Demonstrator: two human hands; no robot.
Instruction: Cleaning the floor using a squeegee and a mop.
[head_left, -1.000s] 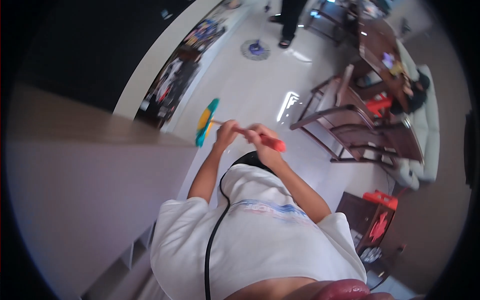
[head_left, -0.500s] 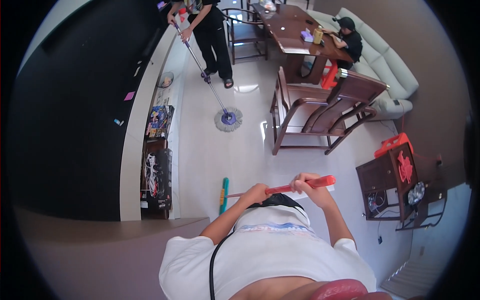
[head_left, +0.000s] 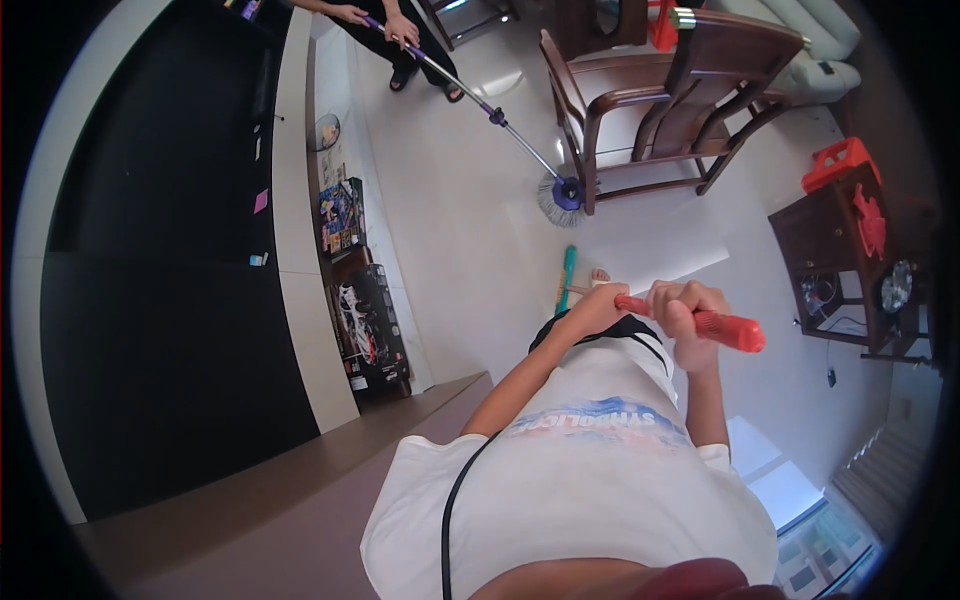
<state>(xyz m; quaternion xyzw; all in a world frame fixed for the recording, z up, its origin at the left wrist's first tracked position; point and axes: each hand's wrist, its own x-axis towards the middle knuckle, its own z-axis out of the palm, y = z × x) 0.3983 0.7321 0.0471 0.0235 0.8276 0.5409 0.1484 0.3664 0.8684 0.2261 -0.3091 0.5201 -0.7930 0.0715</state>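
Both my hands are closed round a broom with a red handle [head_left: 735,332]. My right hand [head_left: 688,312] wraps the thick red grip near its end. Lower on the handle is my left hand [head_left: 602,308], closed around it in front of my waist. The broom's green head [head_left: 570,268], with yellowish bristles, is at the floor just beyond my left hand, close to my foot [head_left: 600,275]. Ahead, another person's hands [head_left: 402,32] hold a mop [head_left: 497,116]; its grey strands and purple hub [head_left: 566,192] lie beside a wooden chair leg.
A heavy wooden armchair [head_left: 640,150] stands ahead to the right. On the left, a low shelf holds boxed toys [head_left: 368,325] below a large black panel [head_left: 170,340]. To my right are a wooden cabinet [head_left: 820,235] and a red plastic stool [head_left: 838,162].
My view has swung, and the broom head now lies closer to my body line. The other person's mop has moved right, up to the chair leg. Both my hands keep their hold.
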